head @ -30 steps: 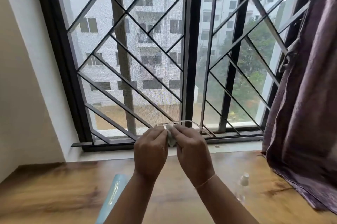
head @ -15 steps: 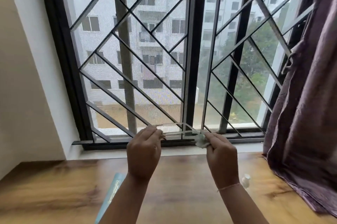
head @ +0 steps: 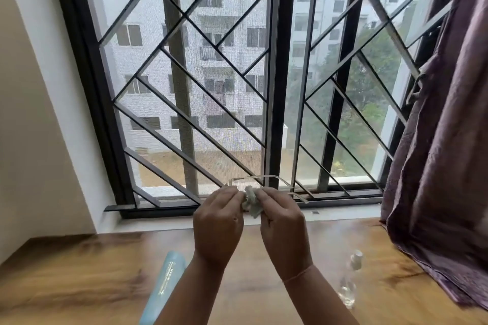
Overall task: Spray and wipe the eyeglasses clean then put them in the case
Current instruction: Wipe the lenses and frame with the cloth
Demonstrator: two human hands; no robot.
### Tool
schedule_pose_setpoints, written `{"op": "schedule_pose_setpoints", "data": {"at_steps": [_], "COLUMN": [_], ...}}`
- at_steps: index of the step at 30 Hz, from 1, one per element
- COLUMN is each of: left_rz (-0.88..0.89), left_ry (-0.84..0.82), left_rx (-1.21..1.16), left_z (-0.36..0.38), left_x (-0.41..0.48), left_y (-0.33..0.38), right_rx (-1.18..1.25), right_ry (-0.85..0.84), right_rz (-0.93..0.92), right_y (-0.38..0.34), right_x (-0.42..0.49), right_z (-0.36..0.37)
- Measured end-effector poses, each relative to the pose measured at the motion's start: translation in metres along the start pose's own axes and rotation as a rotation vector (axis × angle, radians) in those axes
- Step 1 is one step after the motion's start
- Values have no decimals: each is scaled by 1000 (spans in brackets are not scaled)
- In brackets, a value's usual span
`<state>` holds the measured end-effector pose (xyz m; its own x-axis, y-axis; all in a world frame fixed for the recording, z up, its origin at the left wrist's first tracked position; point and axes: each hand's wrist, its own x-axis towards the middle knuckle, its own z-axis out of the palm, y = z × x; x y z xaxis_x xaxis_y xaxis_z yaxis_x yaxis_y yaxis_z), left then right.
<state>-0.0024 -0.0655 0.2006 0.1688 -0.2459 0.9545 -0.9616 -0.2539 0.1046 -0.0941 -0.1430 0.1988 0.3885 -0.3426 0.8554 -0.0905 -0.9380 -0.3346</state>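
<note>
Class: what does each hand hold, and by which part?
The left hand grips the eyeglasses at the left end of the frame; the right hand pinches a crumpled cloth against the frame.

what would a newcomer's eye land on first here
The left hand pinches clear-framed eyeglasses in mid-air at lower centre, and the right hand presses a crumpled pale cloth to them. Behind them a window with a black diagonal grille fills the view, a purple curtain hanging at the right. On the wooden table below sit a light blue case, left, and a clear spray bottle, right.
</note>
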Motion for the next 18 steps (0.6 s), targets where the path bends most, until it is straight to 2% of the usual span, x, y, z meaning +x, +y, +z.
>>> {"op": "schedule_pose_setpoints", "data": {"at_steps": [4,12,15,18], "left_rz": [-19,-101,-256,-456], "left_ry": [-21,99,101,137], "left_rx": [16,-52,-81,-124], "left_z": [0,-8,-12,-17], "left_x": [-6,-6,-9,-10], "left_y": [-5,-8,-12,-16], "right_rx": [-28,-36,-49,18], "right_ry": [36,159,165,143], "right_rz": [66,188,273,461], "right_y": [12,42,57,70], "right_x": [-1,-10,-19,-31], "right_z": [-6,-17,-15,-13]}}
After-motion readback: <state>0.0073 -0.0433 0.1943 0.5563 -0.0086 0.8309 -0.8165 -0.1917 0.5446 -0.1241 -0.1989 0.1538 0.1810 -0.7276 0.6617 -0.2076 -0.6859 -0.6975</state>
